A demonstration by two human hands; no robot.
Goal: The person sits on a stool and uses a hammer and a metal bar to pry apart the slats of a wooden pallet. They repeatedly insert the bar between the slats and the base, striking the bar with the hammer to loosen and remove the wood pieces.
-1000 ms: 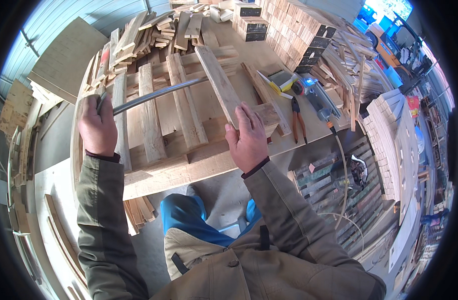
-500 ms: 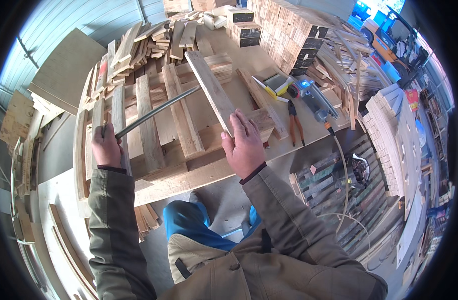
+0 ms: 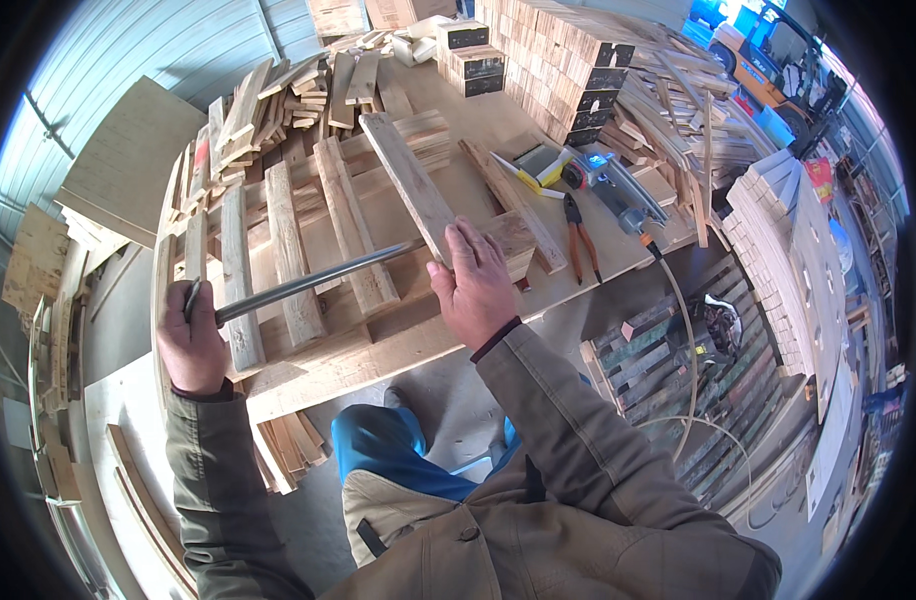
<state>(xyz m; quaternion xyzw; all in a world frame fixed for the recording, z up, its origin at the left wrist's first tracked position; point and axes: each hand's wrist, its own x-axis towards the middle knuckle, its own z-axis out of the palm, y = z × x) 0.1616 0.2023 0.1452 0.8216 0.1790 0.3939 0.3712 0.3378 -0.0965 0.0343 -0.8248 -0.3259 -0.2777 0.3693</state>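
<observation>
In my left hand (image 3: pixel 191 335), closed fingers hold one end of a long metal bar (image 3: pixel 313 285). The bar slants across the slats, and its far tip reaches the near part of a wooden slat (image 3: pixel 406 170). My right hand (image 3: pixel 478 285) grips this slat's near end, thumb on its left edge and fingers over the top. Both lie over a pallet-like wooden frame, with several spaced slats (image 3: pixel 350 225) across a thick near rail (image 3: pixel 418 275). What the bar's tip touches cannot be made out clearly.
Right of the frame lie orange-handled pincers (image 3: pixel 582 240), a yellow-handled tool (image 3: pixel 543 175) and a nail gun (image 3: pixel 626 200) with an air hose (image 3: pixel 690 340). Loose boards (image 3: pixel 268 110) are heaped at the back left. Stacked wood blocks (image 3: pixel 548 65) stand on the workbench (image 3: pixel 468 95) behind.
My left hand has moved down and left with the bar. The bar's tip has swung nearer my right hand and the slat's near end. My right hand still holds the slat.
</observation>
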